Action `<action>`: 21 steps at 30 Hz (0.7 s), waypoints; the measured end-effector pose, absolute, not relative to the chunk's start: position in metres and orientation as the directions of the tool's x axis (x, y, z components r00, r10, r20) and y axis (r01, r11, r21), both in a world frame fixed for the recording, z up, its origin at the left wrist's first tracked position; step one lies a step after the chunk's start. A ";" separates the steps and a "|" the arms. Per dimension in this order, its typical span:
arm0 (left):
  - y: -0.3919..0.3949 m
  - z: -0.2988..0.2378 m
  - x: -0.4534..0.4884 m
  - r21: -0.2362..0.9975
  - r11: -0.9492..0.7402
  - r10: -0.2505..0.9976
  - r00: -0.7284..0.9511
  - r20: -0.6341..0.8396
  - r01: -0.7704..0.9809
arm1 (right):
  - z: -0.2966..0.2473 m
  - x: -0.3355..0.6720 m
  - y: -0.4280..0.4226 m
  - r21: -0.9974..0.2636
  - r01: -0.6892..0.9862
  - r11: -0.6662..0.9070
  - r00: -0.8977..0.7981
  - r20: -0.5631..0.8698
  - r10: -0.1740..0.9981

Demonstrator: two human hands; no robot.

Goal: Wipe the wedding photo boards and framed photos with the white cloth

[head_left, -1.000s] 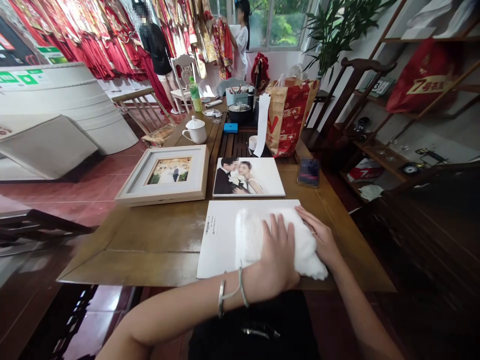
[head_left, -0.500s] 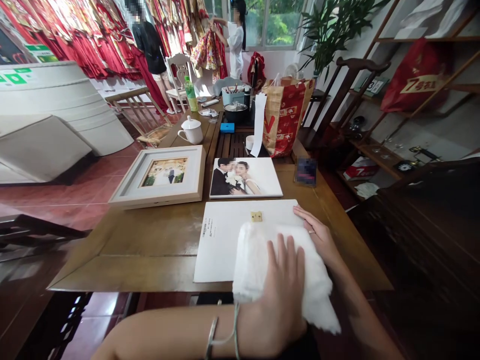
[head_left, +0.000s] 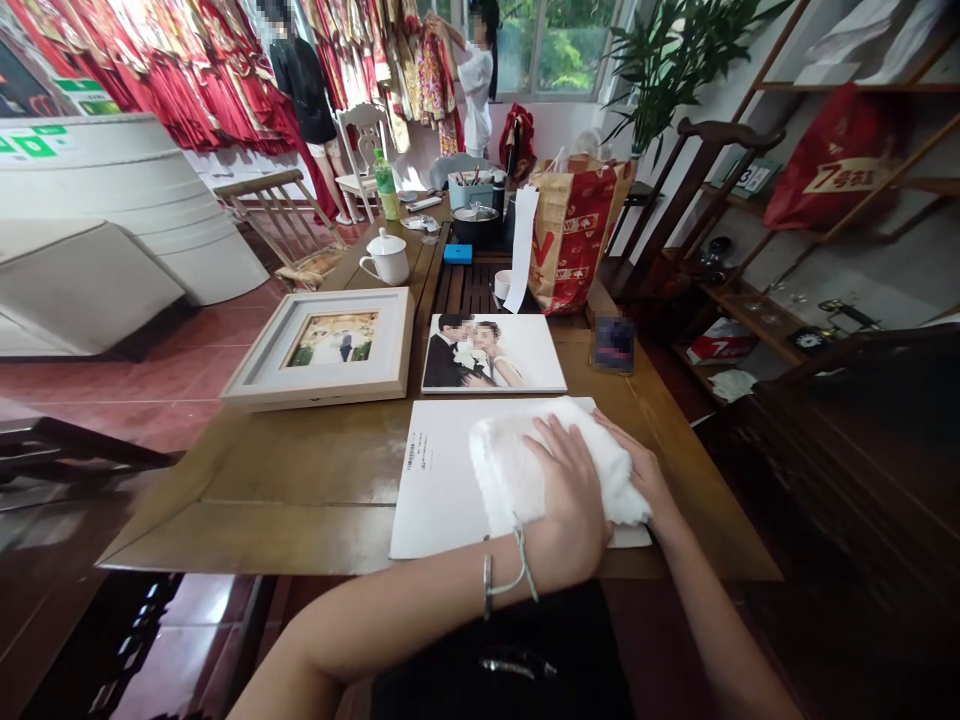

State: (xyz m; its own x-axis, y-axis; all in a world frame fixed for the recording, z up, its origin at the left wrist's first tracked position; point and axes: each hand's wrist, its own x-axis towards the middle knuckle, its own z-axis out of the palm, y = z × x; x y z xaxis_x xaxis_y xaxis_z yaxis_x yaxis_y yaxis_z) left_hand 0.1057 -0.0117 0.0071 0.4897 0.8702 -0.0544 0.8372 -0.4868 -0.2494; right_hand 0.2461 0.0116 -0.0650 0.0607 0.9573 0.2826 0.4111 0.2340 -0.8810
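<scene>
Over on the left of the table (head_left: 277, 505), a pale-framed picture (head_left: 330, 340) lies face up, well clear of the hands. Next along, nearest the person, a white panel (head_left: 442, 490) lies flat on the wood, with small print down its left side — too fine to read from here. Just beyond it is a photo print (head_left: 525, 355) of two people. A white cloth (head_left: 510, 470) covers much of the panel's right half, and the left hand (head_left: 574, 490) rests on it, back upward, fingers extended rather than clenched. I'd take this for wiping, the cloth rubbed over the panel; another stroke would call for light, even pressure and a panel that doesn't slide. The right hand (head_left: 637, 465) seems to serve that, laid by the panel's right edge — whether it grips edge, cloth or neither I cannot tell, its thumb and palm being hidden. Whatever lies under the cloth is out of sight too. Farther right, a dark, phone-like object (head_left: 613, 345) is too blurred to make out.
</scene>
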 end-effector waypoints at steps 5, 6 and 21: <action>-0.028 0.006 0.101 -0.281 -0.504 0.857 0.513 -0.046 0.817 | -0.062 0.244 0.010 -0.887 0.411 0.211 0.074 0.262 0.962; -0.039 0.005 0.097 -0.274 -0.539 0.834 0.551 -0.039 0.796 | -0.060 0.242 0.009 -0.889 0.414 0.194 0.081 0.249 0.965; 0.008 0.002 0.102 -0.204 -0.574 0.818 0.562 -0.121 0.793 | -0.065 0.242 0.010 -0.938 0.320 0.131 0.199 0.201 0.959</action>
